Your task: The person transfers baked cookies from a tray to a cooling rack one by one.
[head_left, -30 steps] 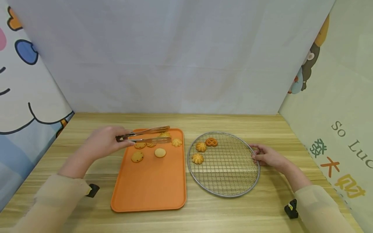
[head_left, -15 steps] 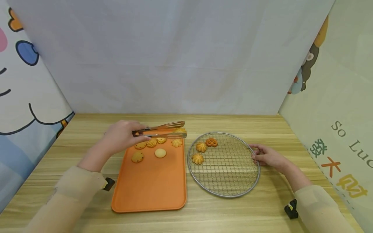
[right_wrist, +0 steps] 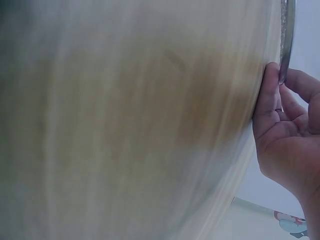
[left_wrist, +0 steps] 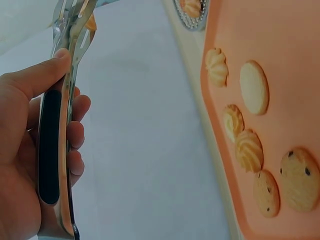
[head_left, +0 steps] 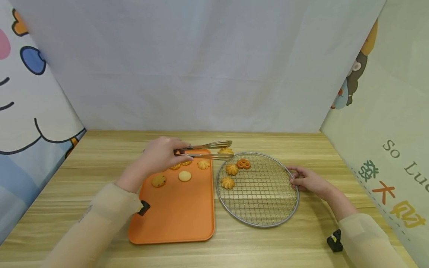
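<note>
My left hand (head_left: 161, 154) grips metal serving tongs (head_left: 218, 144) with dark handle grips. A golden piped cookie (head_left: 226, 151) is between the tong tips, above the gap from the orange tray (head_left: 174, 216) to the far left rim of the round wire rack (head_left: 258, 225). In the left wrist view, the fingers wrap the tongs (left_wrist: 50, 145) and the tips are partly cut off. My right hand (head_left: 310, 182) pinches the rack's right rim; the right wrist view shows thumb and fingers at the rim (right_wrist: 287, 50). On the rack lie a pretzel cookie (head_left: 243, 164) and two flower-shaped cookies (head_left: 231, 169).
Several cookies lie at the tray's far end: a plain round one (head_left: 184, 176), a chocolate-chip one (head_left: 159, 181), a flower-shaped one (head_left: 203, 164), and swirled ones (left_wrist: 248, 151). The wooden table (head_left: 241, 249) meets a pale curtain (head_left: 207, 85) behind; printed panels stand at both sides.
My left hand has moved right, carrying the tongs and the piped cookie from over the tray to the rack's left edge. The right hand and rack have stayed put.
</note>
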Demonstrator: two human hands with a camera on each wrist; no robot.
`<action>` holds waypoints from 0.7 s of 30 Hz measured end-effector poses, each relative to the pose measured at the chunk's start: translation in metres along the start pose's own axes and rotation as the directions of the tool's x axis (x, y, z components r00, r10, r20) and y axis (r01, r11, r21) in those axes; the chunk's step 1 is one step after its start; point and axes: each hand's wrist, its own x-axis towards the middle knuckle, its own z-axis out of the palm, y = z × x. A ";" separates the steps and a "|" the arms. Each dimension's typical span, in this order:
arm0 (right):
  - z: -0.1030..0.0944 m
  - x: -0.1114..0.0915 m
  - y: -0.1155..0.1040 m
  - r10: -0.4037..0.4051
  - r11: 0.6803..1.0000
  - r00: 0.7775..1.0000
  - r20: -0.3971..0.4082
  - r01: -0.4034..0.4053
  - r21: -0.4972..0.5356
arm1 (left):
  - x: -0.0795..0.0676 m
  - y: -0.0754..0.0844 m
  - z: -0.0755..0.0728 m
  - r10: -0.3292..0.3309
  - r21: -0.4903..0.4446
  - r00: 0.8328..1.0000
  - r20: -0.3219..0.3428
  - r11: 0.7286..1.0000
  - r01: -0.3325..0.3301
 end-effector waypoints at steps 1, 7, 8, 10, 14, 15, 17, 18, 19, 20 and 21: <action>0.000 0.000 0.000 -0.001 1.000 1.000 0.000 0.001 0.000 | 0.001 0.001 0.002 0.001 -0.002 1.000 0.005 1.000 -0.001; 0.000 0.000 0.000 -0.005 1.000 1.000 0.002 0.005 0.000 | 0.007 0.009 0.013 0.037 -0.009 0.999 0.030 0.999 -0.036; 0.000 0.000 0.000 -0.006 1.000 1.000 0.003 0.006 -0.001 | 0.008 0.011 0.015 0.051 -0.010 0.998 0.028 0.999 -0.050; 0.000 0.001 0.000 -0.005 1.000 1.000 0.002 0.005 -0.002 | 0.009 0.012 0.020 0.076 -0.014 0.997 0.017 0.997 -0.076; 0.000 0.001 0.000 -0.002 1.000 1.000 0.000 0.002 -0.002 | 0.012 0.016 0.030 0.115 -0.046 0.993 0.016 0.992 -0.114; 0.000 0.001 0.000 -0.001 1.000 1.000 0.000 0.001 -0.002 | 0.012 0.016 0.033 0.113 -0.049 0.993 0.023 0.993 -0.111; 0.000 0.001 0.000 -0.001 1.000 1.000 0.001 0.001 -0.005 | 0.012 0.018 0.038 0.109 -0.052 0.993 0.046 0.993 -0.107; 0.000 0.001 0.000 -0.001 1.000 1.000 0.002 0.001 -0.006 | 0.012 0.019 0.040 0.102 -0.051 0.993 0.061 0.994 -0.099; 0.000 0.001 0.000 -0.001 1.000 1.000 0.003 0.001 -0.008 | 0.012 0.020 0.042 0.094 -0.046 0.993 0.074 0.995 -0.091; -0.001 0.001 0.001 -0.001 1.000 1.000 0.004 0.001 -0.010 | 0.012 0.021 0.045 0.087 -0.046 0.992 0.087 0.995 -0.083; -0.001 0.001 0.000 -0.001 1.000 1.000 0.004 0.001 -0.011 | 0.012 0.021 0.047 0.081 -0.047 0.992 0.098 0.996 -0.077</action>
